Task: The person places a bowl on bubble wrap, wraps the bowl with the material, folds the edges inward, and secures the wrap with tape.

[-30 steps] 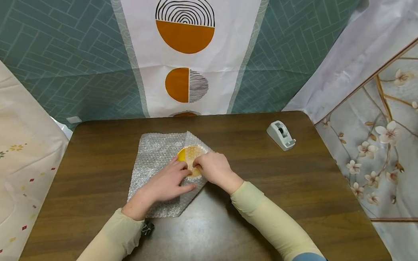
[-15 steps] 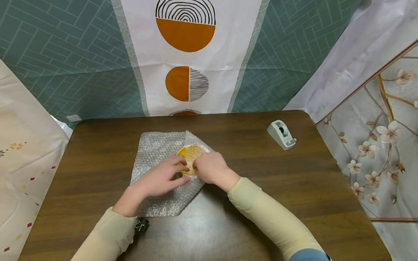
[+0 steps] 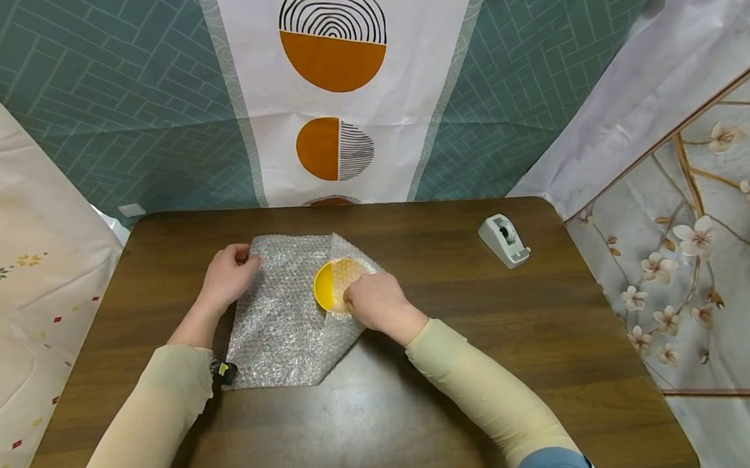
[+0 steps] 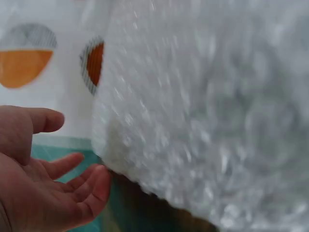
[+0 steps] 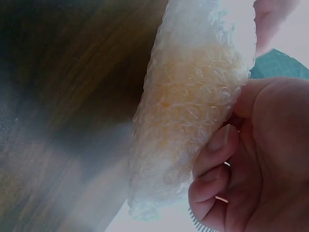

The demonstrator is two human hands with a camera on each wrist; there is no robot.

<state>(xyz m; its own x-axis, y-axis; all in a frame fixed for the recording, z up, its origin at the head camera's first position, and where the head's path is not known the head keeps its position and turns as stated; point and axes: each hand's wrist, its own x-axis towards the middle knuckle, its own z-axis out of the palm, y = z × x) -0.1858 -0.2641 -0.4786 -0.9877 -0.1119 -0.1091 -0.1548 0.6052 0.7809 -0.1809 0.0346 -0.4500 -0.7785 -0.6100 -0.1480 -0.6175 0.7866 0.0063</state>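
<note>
A sheet of bubble wrap (image 3: 280, 314) lies on the table, its right side folded over a yellow bowl (image 3: 323, 287). The bowl's left part shows bare; its right part shows through the clear wrap. My right hand (image 3: 380, 302) holds the folded flap down over the bowl with curled fingers, and in the right wrist view its curled fingers (image 5: 212, 150) lie against the wrap. At the sheet's upper left edge is my left hand (image 3: 227, 275). In the left wrist view its thumb and fingers (image 4: 91, 188) are apart, the fingertips close beside the wrap's edge; contact is unclear.
A white tape dispenser (image 3: 505, 240) stands at the table's back right. The brown wooden table (image 3: 471, 354) reaches back to a patterned cloth (image 3: 164, 92). A small dark device (image 3: 223, 371) is at the left wrist.
My left hand has left the bowl and moved left to the wrap's upper left edge, uncovering the bowl's yellow side. The right hand stays on the folded flap.
</note>
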